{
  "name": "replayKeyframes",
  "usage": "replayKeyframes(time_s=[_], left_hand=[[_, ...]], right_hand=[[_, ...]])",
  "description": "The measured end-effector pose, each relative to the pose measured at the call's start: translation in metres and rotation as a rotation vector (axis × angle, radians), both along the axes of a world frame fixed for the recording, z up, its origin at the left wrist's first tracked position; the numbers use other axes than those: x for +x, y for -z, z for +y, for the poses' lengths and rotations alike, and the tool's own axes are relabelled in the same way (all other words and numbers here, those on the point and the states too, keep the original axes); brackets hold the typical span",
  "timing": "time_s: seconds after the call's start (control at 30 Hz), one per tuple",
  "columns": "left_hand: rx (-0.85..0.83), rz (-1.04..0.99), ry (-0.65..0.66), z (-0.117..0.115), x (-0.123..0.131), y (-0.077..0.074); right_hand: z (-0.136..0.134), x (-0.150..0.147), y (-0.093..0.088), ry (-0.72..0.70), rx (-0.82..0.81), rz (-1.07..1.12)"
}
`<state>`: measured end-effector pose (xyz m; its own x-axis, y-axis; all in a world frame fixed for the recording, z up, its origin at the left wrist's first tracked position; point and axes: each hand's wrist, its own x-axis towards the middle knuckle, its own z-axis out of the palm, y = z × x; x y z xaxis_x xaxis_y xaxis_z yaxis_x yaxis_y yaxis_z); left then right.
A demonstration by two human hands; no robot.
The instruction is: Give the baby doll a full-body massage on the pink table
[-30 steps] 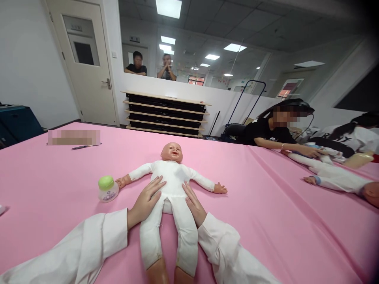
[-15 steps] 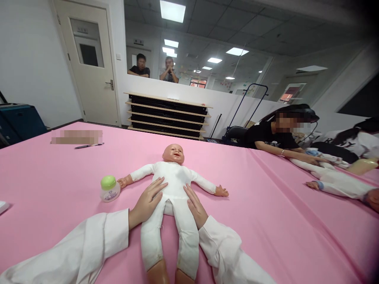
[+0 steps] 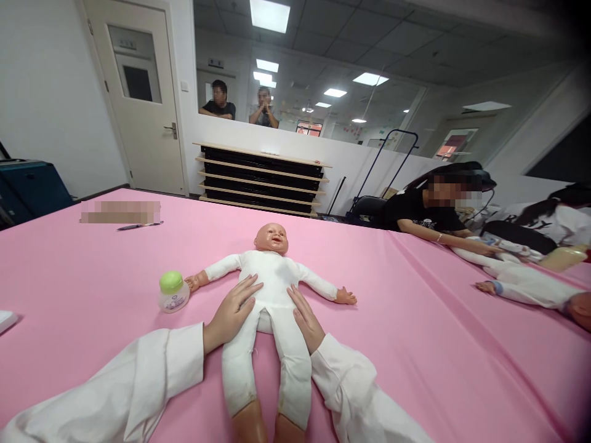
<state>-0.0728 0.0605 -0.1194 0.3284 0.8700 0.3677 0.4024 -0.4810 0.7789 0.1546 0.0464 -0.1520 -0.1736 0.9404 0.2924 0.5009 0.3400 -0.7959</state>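
Observation:
A baby doll [image 3: 272,277] with a white cloth body lies face up on the pink-covered table [image 3: 392,357], its arms spread out and its head away from me. My left hand [image 3: 231,309] rests on the left side of its belly and hip, fingers stretched out. On the opposite side my right hand [image 3: 305,317] lies along the doll's waist with fingers extended. Neither hand grasps anything. A small clear jar with a green lid [image 3: 173,292] stands by the doll's hand at the left, touching or nearly touching it.
A pen [image 3: 140,226] lies at the back left by a blurred-out flat item [image 3: 120,212]. At the right a person in black [image 3: 422,212] reaches toward another doll [image 3: 538,286]. A white object [image 3: 7,321] shows at the left edge. Stacked boards [image 3: 263,178] stand behind the table.
My hands stay on the doll in almost the same place. The view has shifted very slightly; nothing was picked up or let go.

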Motion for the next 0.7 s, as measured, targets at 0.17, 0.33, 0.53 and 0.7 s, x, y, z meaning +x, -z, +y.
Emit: replayKeyframes(time_s=[0.17, 0.33, 0.53, 0.7], left_hand=[[-0.024, -0.075, -0.064, -0.001, 0.001, 0.005], [-0.295, -0.415, -0.404, 0.0, 0.007, 0.018], [-0.347, -0.478, -0.343, -0.01, 0.017, 0.016], [-0.364, -0.504, -0.375, -0.013, 0.017, 0.014]], right_hand=[[0.002, -0.003, 0.004, 0.096, -0.076, 0.274], [0.005, -0.006, 0.002, 0.189, -0.318, 0.578], [0.003, -0.024, -0.042, -0.067, -0.471, 0.623], [0.011, -0.035, -0.055, -0.042, -0.457, 0.539]])
